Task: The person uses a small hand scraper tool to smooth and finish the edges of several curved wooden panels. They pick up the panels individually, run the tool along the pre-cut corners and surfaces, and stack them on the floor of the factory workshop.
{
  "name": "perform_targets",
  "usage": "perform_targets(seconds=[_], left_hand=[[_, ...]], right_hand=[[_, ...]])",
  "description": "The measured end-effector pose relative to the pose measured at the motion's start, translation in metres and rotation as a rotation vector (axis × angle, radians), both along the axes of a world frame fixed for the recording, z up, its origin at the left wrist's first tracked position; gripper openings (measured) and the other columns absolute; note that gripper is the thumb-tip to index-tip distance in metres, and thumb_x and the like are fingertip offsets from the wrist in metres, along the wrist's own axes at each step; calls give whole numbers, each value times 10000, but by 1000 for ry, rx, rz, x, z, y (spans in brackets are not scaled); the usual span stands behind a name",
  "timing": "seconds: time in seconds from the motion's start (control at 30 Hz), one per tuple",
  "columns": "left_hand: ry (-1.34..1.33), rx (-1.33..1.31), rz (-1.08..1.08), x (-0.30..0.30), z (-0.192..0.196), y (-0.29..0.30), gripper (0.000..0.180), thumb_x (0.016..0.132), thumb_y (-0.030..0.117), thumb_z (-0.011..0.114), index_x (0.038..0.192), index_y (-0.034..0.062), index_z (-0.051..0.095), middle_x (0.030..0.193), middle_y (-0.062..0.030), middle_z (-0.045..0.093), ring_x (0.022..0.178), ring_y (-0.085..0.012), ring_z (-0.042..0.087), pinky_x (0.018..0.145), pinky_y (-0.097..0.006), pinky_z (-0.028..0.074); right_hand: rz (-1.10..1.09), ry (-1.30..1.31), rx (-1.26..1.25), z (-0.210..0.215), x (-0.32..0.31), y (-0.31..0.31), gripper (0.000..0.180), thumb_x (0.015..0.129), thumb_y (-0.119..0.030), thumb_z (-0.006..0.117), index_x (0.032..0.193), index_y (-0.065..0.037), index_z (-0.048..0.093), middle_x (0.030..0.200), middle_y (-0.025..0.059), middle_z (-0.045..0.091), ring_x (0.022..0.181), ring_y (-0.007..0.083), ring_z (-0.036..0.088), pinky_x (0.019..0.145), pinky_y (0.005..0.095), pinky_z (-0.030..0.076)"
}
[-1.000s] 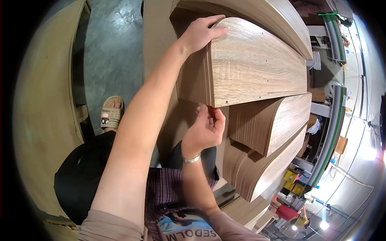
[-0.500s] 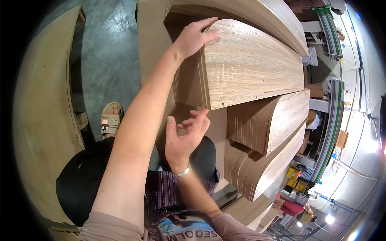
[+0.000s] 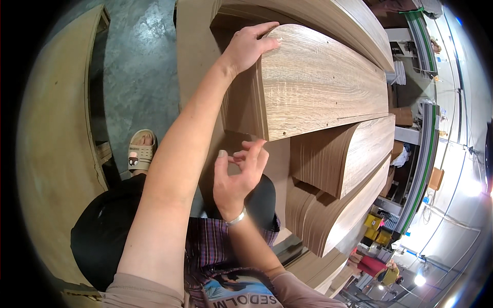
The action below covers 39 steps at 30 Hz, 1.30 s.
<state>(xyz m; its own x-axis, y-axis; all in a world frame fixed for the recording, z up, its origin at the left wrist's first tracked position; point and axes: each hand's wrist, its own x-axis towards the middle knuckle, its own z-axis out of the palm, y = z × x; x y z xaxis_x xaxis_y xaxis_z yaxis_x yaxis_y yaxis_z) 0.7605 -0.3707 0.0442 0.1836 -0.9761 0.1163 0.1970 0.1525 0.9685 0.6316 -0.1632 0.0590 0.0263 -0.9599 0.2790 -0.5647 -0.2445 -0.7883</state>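
A thick stack of wood-grain panels (image 3: 323,82) with small drilled holes lies in front of me, brown cut edges facing my side. My left hand (image 3: 249,47) grips its rounded far-left corner, thumb over the top face and fingers around the far edge; how many panels it grips is hidden. At the near-left corner, my right hand (image 3: 239,177) is raised, fingers apart and loosely bent. Its index fingertip meets or nearly meets the lower corner of the stack, and it holds nothing.
More panel stacks with curved edges (image 3: 318,159) stand on the near right, and a further stack (image 3: 328,25) lies beyond. A low wooden board (image 3: 59,138) is at the left, next to grey floor (image 3: 138,66). Green-edged machinery (image 3: 423,154) and a person (image 3: 380,267) appear farther right.
My right hand has shifted very slightly to the right, its fingertip staying by the corner. My left hand and the stack look unmoved.
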Motion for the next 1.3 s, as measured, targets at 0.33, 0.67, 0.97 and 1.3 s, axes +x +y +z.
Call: perform_targets(seconds=[0.33,0.67,0.97,1.3], left_hand=[[151,-73,41,-13,-17,-5,500,935,247,567,1367,12,477,1252,-108,590,1126,-166,550,973,-285,414],[159,-79,125,-15,-10,-3,452,931,230,575,1319,3,533,1171,-95,636,1049,-152,588,908,-268,451],[107,-35,118,-14,-7,-3,426,923,169,567,1323,26,542,1174,-93,643,1027,-144,601,895,-263,463],[208,-108,75,-10,-12,-4,425,873,205,610,1281,88,601,1094,-65,690,990,-129,610,910,-267,451]], right_hand=[[-347,28,-217,-1,-18,-32,243,758,-7,761,932,20,594,814,59,546,671,152,534,578,269,439],[-348,-6,-274,-15,-13,-35,217,775,-9,761,892,12,580,778,49,530,614,132,503,520,245,435],[-304,-121,-258,-12,-15,-35,228,777,15,754,897,24,561,812,51,521,621,116,490,533,227,424],[-333,-178,-221,-9,-15,-34,247,776,18,758,931,27,565,862,54,514,660,108,489,558,229,428]])
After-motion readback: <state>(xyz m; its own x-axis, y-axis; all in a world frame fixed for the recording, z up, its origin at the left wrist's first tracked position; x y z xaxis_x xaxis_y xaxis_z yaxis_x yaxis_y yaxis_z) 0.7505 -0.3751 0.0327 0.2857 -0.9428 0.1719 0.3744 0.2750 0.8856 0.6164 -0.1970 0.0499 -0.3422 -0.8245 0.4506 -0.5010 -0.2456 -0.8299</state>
